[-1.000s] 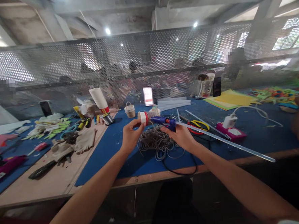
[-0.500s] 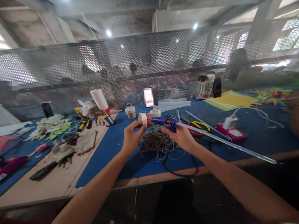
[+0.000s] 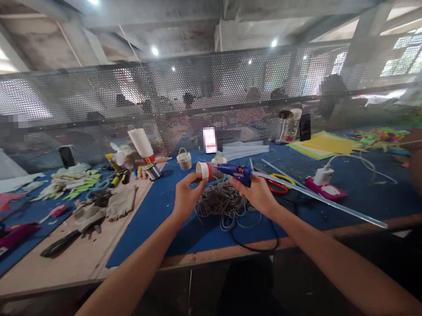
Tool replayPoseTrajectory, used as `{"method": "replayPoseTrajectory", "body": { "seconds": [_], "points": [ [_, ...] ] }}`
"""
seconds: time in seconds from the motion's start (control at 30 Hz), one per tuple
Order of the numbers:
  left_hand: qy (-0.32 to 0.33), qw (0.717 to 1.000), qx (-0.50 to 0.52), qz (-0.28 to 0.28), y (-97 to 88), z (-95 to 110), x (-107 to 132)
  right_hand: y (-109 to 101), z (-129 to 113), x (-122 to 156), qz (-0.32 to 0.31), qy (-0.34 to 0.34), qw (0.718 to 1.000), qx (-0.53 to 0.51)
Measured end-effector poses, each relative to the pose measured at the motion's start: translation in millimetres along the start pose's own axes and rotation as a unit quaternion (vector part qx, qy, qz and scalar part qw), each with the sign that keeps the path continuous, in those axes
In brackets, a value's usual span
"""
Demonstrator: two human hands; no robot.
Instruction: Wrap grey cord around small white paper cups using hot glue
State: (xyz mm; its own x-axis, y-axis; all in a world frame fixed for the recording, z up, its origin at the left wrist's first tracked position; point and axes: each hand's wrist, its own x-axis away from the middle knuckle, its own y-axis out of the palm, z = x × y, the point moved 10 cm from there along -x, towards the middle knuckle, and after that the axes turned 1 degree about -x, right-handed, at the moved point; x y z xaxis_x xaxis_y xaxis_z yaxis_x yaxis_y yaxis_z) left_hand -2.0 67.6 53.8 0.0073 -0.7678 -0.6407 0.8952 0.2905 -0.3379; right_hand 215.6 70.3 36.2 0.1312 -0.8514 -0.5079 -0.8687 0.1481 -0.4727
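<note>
Blue mat (image 3: pixel 147 228) carries a cord heap (image 3: pixel 223 205); above it, left hand (image 3: pixel 189 193) pinches the cup (image 3: pixel 203 171); right hand's (image 3: pixel 259 192) fingers grip the glue gun (image 3: pixel 230 168), nozzle (image 3: pixel 219 167) near the cup; gluing appears in hand; next move seemingly calls for steady aim.

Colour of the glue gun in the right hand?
The glue gun is dark blue; head view.

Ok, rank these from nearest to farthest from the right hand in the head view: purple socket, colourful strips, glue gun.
1. Glue gun: held in the right hand.
2. Purple socket: to that hand's right.
3. Colourful strips: farther right and farther back.
</note>
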Motion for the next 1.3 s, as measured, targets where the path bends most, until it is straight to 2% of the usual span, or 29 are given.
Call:
{"method": "replayPoseTrajectory", "body": {
  "seconds": [0.1,0.23,0.4,0.47,0.57,0.7,1.07,1.3],
  "points": [
    [0.0,1.0,-0.008,0.004,-0.2,-1.0,0.3,-6.3,7.1,-2.0,0.02,0.023,0.999,-0.017],
    [0.0,1.0,-0.028,0.009,-1.4,0.0,0.3,-21.4,28.0,-7.8,0.067,0.074,0.994,-0.033],
    [0.006,0.999,-0.037,0.007,-1.6,2.5,0.0,-29.4,56.3,-16.7,0.05,0.137,0.983,-0.11],
    [0.005,0.999,-0.037,0.008,-1.6,2.0,-0.1,-37.3,65.3,-18.9,0.054,0.154,0.981,-0.106],
    [0.004,0.999,-0.033,0.007,-0.8,0.8,0.0,-55.2,70.3,-22.7,0.066,0.14,0.988,0.028],
    [0.005,0.999,-0.033,0.005,-0.3,-0.6,0.4,-68.5,75.4,-24.3,0.053,0.122,0.971,0.198],
    [-0.002,0.999,-0.032,0.002,-0.5,0.0,-0.1,-90.1,100.8,-20.8,0.015,0.213,0.922,0.322],
    [0.005,1.0,-0.03,-0.006,0.8,-0.4,0.3,-100.2,105.6,0.0,-0.019,0.261,0.882,0.391]
  ]
}}
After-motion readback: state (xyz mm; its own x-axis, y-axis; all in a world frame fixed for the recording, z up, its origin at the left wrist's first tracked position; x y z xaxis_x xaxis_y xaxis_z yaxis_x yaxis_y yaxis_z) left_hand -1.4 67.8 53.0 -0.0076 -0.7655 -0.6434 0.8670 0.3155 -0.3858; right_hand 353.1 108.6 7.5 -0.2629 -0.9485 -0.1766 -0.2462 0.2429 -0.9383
